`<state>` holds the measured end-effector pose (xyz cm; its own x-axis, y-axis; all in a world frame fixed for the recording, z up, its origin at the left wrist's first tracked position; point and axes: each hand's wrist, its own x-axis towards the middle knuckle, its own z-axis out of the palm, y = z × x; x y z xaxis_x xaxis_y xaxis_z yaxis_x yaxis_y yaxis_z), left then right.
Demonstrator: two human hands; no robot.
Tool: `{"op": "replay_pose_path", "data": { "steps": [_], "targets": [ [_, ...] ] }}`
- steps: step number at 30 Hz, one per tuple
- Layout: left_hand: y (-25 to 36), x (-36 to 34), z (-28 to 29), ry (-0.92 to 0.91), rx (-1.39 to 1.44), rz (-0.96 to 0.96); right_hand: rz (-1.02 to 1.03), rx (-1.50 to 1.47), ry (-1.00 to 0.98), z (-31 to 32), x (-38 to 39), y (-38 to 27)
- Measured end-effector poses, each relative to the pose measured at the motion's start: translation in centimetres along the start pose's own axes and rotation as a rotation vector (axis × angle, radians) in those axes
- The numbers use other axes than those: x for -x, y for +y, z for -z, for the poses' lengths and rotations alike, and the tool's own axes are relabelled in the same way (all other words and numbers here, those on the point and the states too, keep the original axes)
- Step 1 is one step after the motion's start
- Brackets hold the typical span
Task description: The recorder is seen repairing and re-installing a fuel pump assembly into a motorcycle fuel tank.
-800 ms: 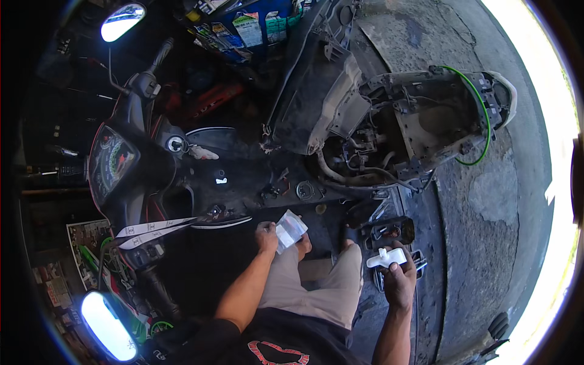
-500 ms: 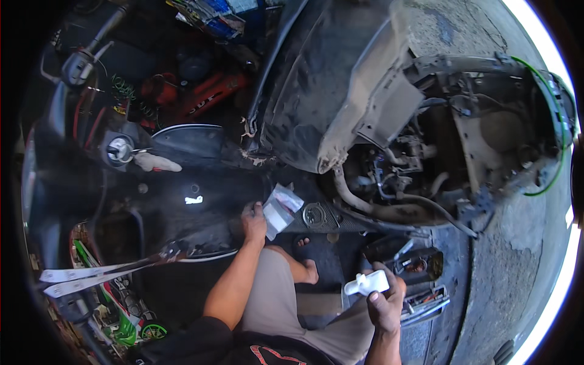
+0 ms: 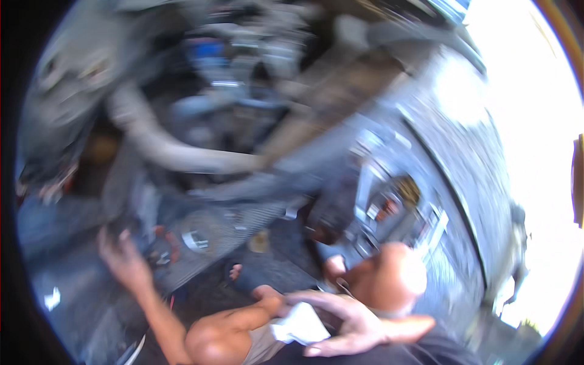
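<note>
Holding white pc [image 3: 300,326], prob. plastic, in R hand [image 3: 360,325]

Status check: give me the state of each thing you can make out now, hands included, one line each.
Left hand: open, fingers apart, nothing visible in it
Right hand: curved around the white piece, grip unclear
White piece: partly hidden by the right hand
Scooter frame: uncovered, inner parts exposed
Tray: open, parts inside, blurred

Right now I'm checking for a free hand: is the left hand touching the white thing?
Apart: the head view shows the left hand well left of the white thing, a knee between.
</note>
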<state>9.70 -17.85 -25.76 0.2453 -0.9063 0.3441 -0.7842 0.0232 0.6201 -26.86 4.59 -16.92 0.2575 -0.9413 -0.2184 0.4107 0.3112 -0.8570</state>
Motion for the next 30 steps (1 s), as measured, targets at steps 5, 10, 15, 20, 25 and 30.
{"op": "replay_pose_path", "data": {
  "steps": [5, 10, 15, 20, 25, 30],
  "targets": [
    [0.8, 1.7, 1.0, -0.102, 0.15, -0.184, 0.662, 0.461, 0.434, 3.3, 6.2, -4.8],
    [6.2, 4.0, 6.5, -0.434, 0.119, -0.212, 0.621, 0.372, 1.097, 11.7, 14.6, -3.8],
    [11.4, 6.6, 8.4, -0.579, 0.126, -0.391, 0.079, -0.241, 1.131, 23.7, 17.3, 9.9],
    [16.5, 9.7, 9.0, -0.713, 0.234, -0.352, 0.01, -0.307, 1.124, 25.0, 15.4, 18.7],
    [20.6, 12.1, 4.8, -0.876, 0.247, -0.518, 0.212, -0.527, 1.309, 27.5, 14.3, 21.3],
    [22.7, 13.3, 2.4, -1.001, 0.301, -0.598, -0.429, 0.371, 1.84, 31.1, 9.4, 22.0]
  ]
}}
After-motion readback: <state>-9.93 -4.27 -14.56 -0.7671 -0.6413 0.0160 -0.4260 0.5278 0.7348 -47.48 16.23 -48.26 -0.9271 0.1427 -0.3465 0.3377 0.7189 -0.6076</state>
